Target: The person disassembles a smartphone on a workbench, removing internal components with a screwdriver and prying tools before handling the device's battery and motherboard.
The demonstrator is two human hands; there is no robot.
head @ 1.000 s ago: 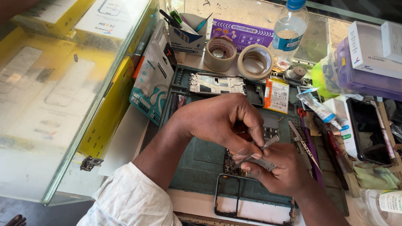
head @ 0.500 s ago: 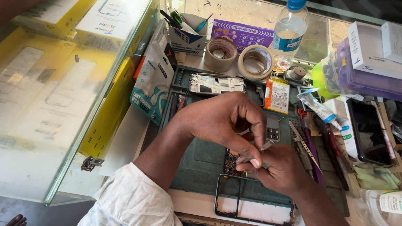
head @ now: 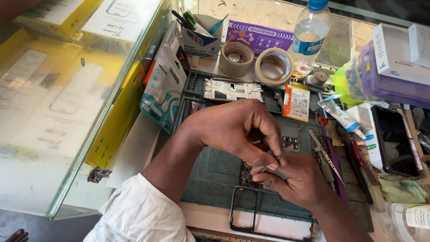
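Pinching together over the middle of the green work mat (head: 210,166), the two hands are closed on fine work. The left hand (head: 233,130) curls down from ten o'clock, thumb and forefinger closed, seemingly on the upper end of a pair of metal tweezers (head: 280,157). The right hand (head: 302,181) comes up from five o'clock, its fingers folded round the lower end of the same tool and round something small that I cannot make out. Just under the fingertips, at seven o'clock from them, lies a small dark circuit board (head: 246,175), flat on the mat and partly hidden by the hands.

That board looks light, thin, stiff and easily damaged; I would judge it best taken by its bare edges, never by the tiny parts on its face. The tweezers are slim and springy, and probably slippery.

At six o'clock a black phone frame (head: 237,210) lies empty on the mat. At twelve o'clock rests a silver phone chassis (head: 233,89), and beyond it two rolls of tape (head: 253,62). A clear water bottle (head: 309,36) stands at one o'clock, a dark phone (head: 394,141) lies at three o'clock, and a glass display case (head: 67,103) fills the nine o'clock side.
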